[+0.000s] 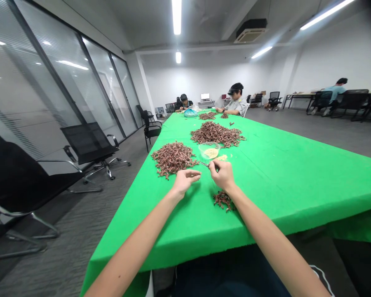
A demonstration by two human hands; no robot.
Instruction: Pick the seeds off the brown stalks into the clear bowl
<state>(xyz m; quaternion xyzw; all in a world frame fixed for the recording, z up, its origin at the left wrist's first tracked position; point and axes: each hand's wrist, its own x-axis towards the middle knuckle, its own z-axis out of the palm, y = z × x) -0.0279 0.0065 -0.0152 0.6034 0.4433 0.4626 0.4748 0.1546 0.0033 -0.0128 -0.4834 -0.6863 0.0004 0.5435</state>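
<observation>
My left hand [185, 182] is just above the green cloth, at the near edge of a pile of small reddish-brown twisted pieces [173, 156]. Its thumb and fingers come together in a pinch; whatever may be between them is too small to make out. My right hand [222, 173] is closed around a thin metal tool [204, 164], whose tip points left toward the pile; its exact kind is unclear. Just beyond sits a clear plastic bowl [209, 145] with pale yellowish bits [210, 153] in it. A smaller heap of dark brown pieces [223, 199] lies beside my right wrist.
A larger brown pile [216, 134] lies behind the bowl on the green-covered table [284, 173]. Pale bits [222, 157] are scattered by the bowl. Two people sit at the far end near smaller piles [207, 116] and a blue bag [190, 112]. Black chairs [89, 142] stand left.
</observation>
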